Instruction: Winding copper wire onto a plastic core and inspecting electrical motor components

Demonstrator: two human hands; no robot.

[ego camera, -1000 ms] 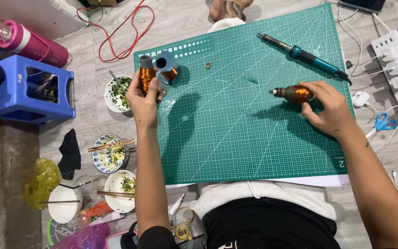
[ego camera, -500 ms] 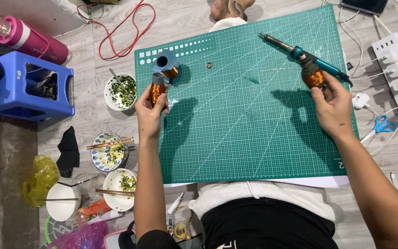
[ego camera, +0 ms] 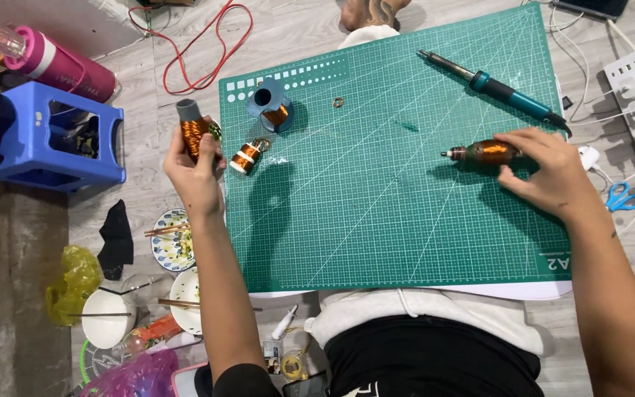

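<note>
Green cutting mat (ego camera: 376,220) on grey floor (ego camera: 148,95), left hand (ego camera: 194,170) gripping copper coil (ego camera: 194,131)

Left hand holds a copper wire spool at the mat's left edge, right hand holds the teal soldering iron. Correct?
Not quite. In the head view the right hand holds a copper-wound rotor; the teal soldering iron lies untouched on the green mat. The left hand does hold the copper wire spool.

Open cutting mat (ego camera: 376,220) centre, spools (ego camera: 245,157) crowding top-left, soldering iron (ego camera: 495,87) top-right

left hand (ego camera: 196,173): grip closed, raised | right hand (ego camera: 545,173): grip seemingly closed, low
</note>
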